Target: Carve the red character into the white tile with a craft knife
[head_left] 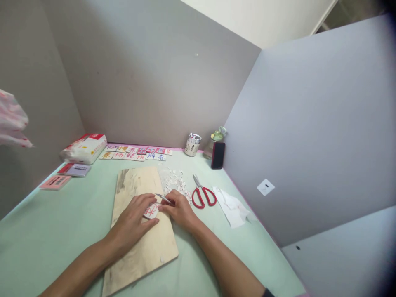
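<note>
A pale green surface [62,214] carries a wooden board [145,243] lying flat near its middle. Both hands rest on the board's far half. The left hand [133,220] has its fingers curled narrow around a small paper piece [151,211] with red strokes, pinning it to the wood. The right hand [179,210], just beside it, pinches a thin craft knife [163,198] whose tip meets the paper. Red scissors [202,194] lie right of the board, with white scraps [173,179] behind.
</note>
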The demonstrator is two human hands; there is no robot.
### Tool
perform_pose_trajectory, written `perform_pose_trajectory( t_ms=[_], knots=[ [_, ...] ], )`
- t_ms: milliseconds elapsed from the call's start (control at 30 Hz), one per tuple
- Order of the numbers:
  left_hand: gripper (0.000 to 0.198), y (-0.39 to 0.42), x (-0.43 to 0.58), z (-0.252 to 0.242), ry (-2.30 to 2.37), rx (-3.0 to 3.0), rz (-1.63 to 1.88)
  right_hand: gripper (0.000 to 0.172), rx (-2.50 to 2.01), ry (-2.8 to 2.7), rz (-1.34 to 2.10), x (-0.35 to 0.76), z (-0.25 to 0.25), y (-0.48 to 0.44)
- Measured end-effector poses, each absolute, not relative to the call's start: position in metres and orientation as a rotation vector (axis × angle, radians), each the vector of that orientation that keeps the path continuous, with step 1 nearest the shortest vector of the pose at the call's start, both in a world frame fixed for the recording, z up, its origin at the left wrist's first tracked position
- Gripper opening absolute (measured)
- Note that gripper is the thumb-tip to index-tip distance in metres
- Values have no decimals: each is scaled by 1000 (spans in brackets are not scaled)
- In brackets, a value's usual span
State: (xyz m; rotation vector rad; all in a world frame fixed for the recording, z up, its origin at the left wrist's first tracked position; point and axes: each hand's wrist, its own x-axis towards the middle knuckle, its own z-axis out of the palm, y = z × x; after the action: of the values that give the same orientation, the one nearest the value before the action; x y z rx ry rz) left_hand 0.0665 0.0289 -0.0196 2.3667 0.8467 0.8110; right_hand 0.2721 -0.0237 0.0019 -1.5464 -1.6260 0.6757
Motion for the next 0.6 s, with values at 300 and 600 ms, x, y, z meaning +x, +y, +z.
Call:
perform_pose_trajectory(
  t_ms=[300, 600],
  knots=[
    [41, 28, 64, -31, 815, 2370, 841, 23, -1591, -1706, 557, 265, -4, -23],
    [81, 29, 48, -63, 760, 2514, 924, 22, -1591, -1556, 645, 289, -12, -32]
  ],
)
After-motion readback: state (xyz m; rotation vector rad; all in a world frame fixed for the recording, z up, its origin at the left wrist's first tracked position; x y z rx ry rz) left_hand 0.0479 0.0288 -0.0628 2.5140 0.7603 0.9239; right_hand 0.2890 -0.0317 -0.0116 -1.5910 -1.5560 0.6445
